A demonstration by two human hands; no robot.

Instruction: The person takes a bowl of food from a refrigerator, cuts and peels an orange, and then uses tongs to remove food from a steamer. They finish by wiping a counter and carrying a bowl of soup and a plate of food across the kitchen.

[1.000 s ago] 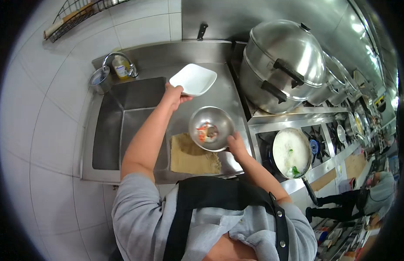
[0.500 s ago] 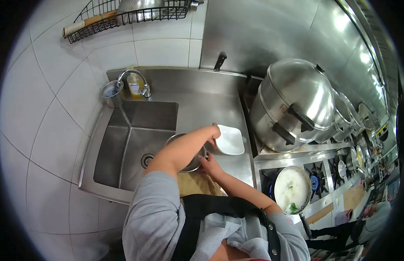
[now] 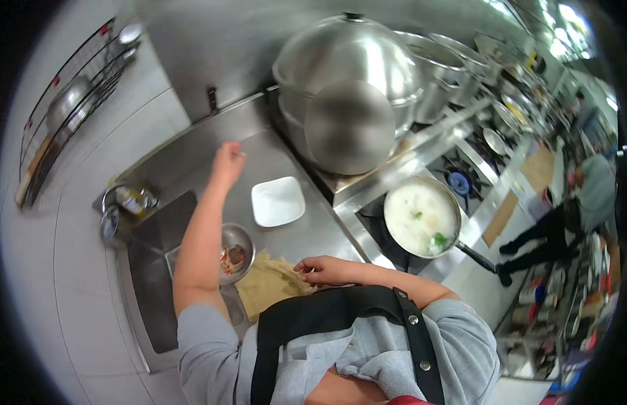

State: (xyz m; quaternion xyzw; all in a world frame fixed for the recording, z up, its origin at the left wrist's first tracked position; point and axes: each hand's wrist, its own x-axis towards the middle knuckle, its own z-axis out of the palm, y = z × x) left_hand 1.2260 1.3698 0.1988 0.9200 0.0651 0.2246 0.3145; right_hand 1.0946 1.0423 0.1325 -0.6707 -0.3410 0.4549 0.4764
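My left hand is over the back of the steel counter, left of the white square dish and apart from it. Its fingers look curled in, slightly smeared, and I see nothing in them. Below that forearm, a steel bowl holds small red and brown bits; the arm covers its left part. A tan cloth lies by the counter's front edge. My right hand is at the cloth's right end, fingers bent and closed on its edge.
The sink is at left, with a faucet and soap bottle behind. A knife stands at the backsplash. Right are a large steamer pot, partly blurred, and a pan of white liquid on the stove. A person stands far right.
My left hand has let go of the white dish and moved back and left. My right hand has left the bowl for the cloth. The view has turned toward the stove.
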